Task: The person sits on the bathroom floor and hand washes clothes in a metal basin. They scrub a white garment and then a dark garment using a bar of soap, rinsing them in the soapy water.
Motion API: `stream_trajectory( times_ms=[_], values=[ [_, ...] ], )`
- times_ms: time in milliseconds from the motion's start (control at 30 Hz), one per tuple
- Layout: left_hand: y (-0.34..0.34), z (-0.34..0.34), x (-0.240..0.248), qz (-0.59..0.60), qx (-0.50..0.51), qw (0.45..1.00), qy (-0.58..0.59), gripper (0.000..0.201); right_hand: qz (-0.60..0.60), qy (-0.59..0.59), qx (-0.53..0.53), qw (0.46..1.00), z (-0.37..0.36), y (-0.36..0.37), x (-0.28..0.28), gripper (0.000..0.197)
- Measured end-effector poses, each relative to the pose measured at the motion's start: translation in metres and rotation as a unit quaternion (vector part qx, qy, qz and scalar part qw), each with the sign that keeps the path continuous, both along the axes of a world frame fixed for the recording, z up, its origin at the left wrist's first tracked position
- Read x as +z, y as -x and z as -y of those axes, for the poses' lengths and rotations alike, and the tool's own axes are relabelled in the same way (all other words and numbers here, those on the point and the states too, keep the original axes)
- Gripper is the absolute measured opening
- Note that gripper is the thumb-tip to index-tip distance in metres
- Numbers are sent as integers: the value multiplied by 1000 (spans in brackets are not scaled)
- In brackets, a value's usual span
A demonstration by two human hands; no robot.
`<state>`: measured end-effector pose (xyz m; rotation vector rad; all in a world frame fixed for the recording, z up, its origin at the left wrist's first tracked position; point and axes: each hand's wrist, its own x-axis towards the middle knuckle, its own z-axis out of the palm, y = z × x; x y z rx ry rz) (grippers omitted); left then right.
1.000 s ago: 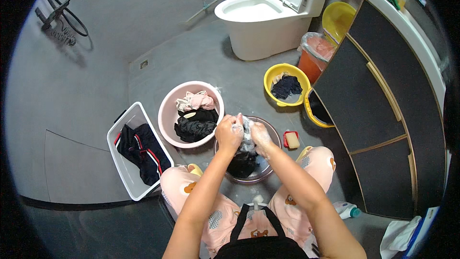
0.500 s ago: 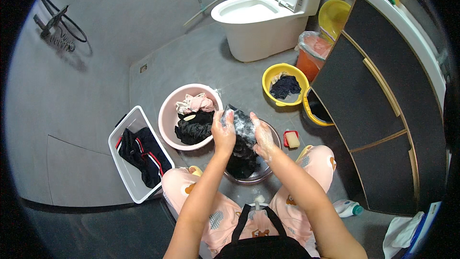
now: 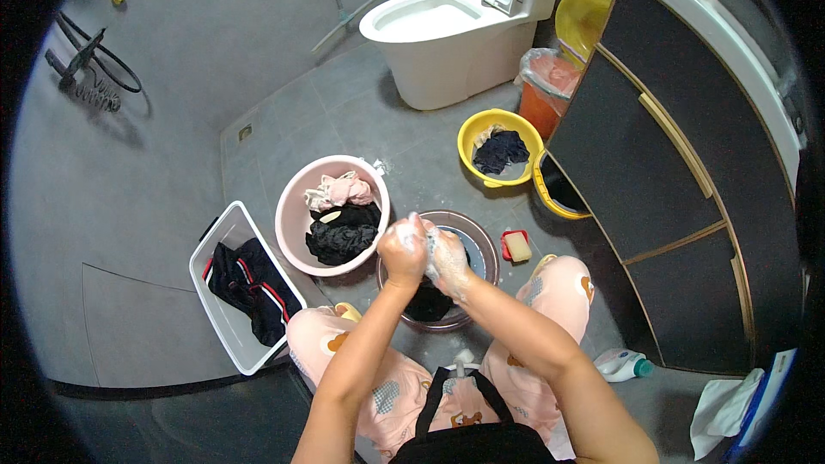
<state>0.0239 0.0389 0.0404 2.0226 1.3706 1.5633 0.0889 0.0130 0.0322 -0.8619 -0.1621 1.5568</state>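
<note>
Black cloth (image 3: 429,302) is in the brown basin (image 3: 491,259) on the floor between my knees. Lower part lies in the basin; upper part is bunched between my hands above it.

Handling, my read: soft, limp, no stiffness. Looks soaked, so heavier than dry, and it would sag from any single pinch point. Suds make it slippery. Not fragile, should take a hard squeeze. Best hold is a thick gathered fold per hand, close together, whole fist rather than fingertips; a thin edge would likely slide out.

Fingers: left hand (image 3: 403,249) clenched on the bunch, foam over the knuckles. Right hand (image 3: 448,260) curled in against it, also gripping cloth, foam down to the wrist. Fingertips are hidden in the folds, so can't tell how much fabric each one has.

Pose: forearms come in from the lower edge, converging into a narrow V. Fists touch over the basin, left of its middle. Right forearm slants more across; left runs steeper.

Nearby: soap bar (image 3: 517,247) right of the basin, pink tub (image 3: 290,225) with clothes just to the left.
</note>
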Motion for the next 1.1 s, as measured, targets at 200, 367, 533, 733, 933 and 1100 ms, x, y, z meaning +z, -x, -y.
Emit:
stream_trajectory(
  times_ms=[200, 367, 533, 733, 933, 1100],
  values=[
    [-11, 22, -18, -85, -125, 979, -135, 7, -34, -22, 87, 995, -11, -25, -32, 28],
    [9, -10, 4, 26, -2, 1000, 7, 32, 35, -35, 63, 997, 7, -8, 11, 23],
    [14, -23, -6, 33, 60, 994, 81, 32, -3, 31, 86, 996, 1, -12, 22, 27],
    [27, -17, 22, 10, -54, 946, 320, 37, 92, -18, 72, 993, -4, -30, 21, 28],
    [36, -10, 17, 207, -261, 769, 546, 35, 91, -63, 148, 983, 1, -39, 28, 27],
    [40, -6, 9, 235, -309, 760, 521, 20, 215, -64, 182, 957, 1, -45, 11, 17]
  ],
)
